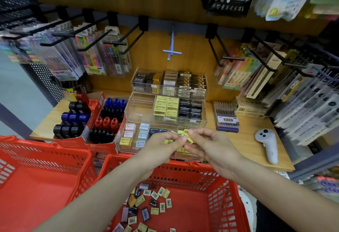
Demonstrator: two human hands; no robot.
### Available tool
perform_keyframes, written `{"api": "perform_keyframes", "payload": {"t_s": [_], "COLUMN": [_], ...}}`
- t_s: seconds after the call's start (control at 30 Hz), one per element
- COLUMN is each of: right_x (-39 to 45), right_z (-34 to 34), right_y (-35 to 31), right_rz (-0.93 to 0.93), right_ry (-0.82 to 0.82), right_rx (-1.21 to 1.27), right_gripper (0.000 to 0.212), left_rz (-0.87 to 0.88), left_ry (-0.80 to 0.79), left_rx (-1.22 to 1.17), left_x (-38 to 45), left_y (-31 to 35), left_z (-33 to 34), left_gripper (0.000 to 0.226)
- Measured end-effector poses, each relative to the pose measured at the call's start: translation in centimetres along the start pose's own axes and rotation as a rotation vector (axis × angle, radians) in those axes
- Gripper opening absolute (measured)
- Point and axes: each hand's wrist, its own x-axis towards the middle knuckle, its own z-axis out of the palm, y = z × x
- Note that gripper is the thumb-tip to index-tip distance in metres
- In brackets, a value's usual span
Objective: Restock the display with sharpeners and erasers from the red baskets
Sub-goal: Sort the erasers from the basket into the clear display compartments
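Hands meet above the front tier of the clear acrylic display (166,110), just past the far rim of the right red basket (229,206). The left hand (161,147) has its fingers curled around pale yellow erasers (168,141), and the right hand (209,144) pinches another yellow eraser (189,137) between thumb and forefinger; how many pieces the left hand holds is hard to tell, since the fingers cover most of them. Loose erasers (156,204) (yellow, black and grey, many barcode side up) lie scattered on the floor of the right basket. The left red basket (45,167) sits beside it. Left of the display, two red cardboard boxes (102,121) hold rows of blue, black and red sharpeners (108,121). A white handheld controller (268,144) lies on the wooden shelf (247,140) to the right.
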Motion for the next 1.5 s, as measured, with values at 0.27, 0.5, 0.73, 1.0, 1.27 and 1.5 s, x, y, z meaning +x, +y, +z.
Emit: {"api": "perform_keyframes", "payload": {"t_s": [0.27,0.5,0.73,1.0,1.27,1.5], "right_x": [-0.7,0.1,4.4,7.7,8.1,7.4], "right_z": [-0.1,-0.1,-3.9,-2.2,-2.2,-6.2], "right_y": [-0.6,0.4,1.2,5.0,5.7,2.8], "right_rz": [-0.211,-0.3,-0.348,-0.361,-0.339,-0.239], "right_ry": [-0.098,-0.07,0.18,0.177,0.18,0.203], "right_rx": [-0.359,-0.605,-1.146,-1.213,-1.237,-1.221], "right_gripper": [0.04,0.042,0.043,0.047,0.048,0.043], "left_rz": [-0.025,-0.035,-0.08,-0.075,-0.122,-0.125], "left_ry": [0.017,0.004,0.109,0.07,0.124,0.095], "left_rx": [-0.092,-0.014,0.028,0.041,-0.007,0.017], "left_x": [-0.1,-0.1,0.3,1.0,1.1,0.8], "left_y": [0.1,-0.1,-0.6,-1.5,-1.7,-1.6], "left_z": [-0.8,-0.5,-1.2,-2.9,-2.2,-2.5], "left_gripper": [0.017,0.023,0.033,0.028,0.023,0.019]}}
